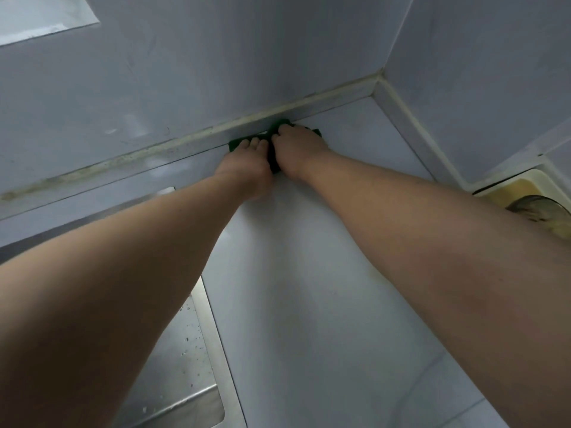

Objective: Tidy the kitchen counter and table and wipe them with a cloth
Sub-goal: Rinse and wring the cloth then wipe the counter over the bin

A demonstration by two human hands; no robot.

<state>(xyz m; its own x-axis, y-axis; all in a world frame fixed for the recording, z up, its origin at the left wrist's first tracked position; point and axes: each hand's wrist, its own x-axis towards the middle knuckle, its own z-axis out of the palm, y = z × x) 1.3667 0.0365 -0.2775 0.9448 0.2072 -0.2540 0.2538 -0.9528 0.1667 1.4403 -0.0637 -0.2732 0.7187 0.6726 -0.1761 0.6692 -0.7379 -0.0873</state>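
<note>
Head view: green cloth (pixel 235 144) sits mid-frame on the counter (pixel 309 257), against the stained wall seam (pixel 173 146). Left hand (pixel 247 163) presses it, fingers flat. Right hand (pixel 298 146) bunches it in curled fingers. Judgement: keep firm pressure along the seam. Wall corner lies close at upper right, sink (pixel 176 366) at lower left, and open counter below.

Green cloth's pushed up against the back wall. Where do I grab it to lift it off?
Pinch the near flap of the green cloth, which shows between the left hand and the right hand, coming from the front of the counter. Its far edge lies tight along the wall, so there is probably no room behind it.
</note>
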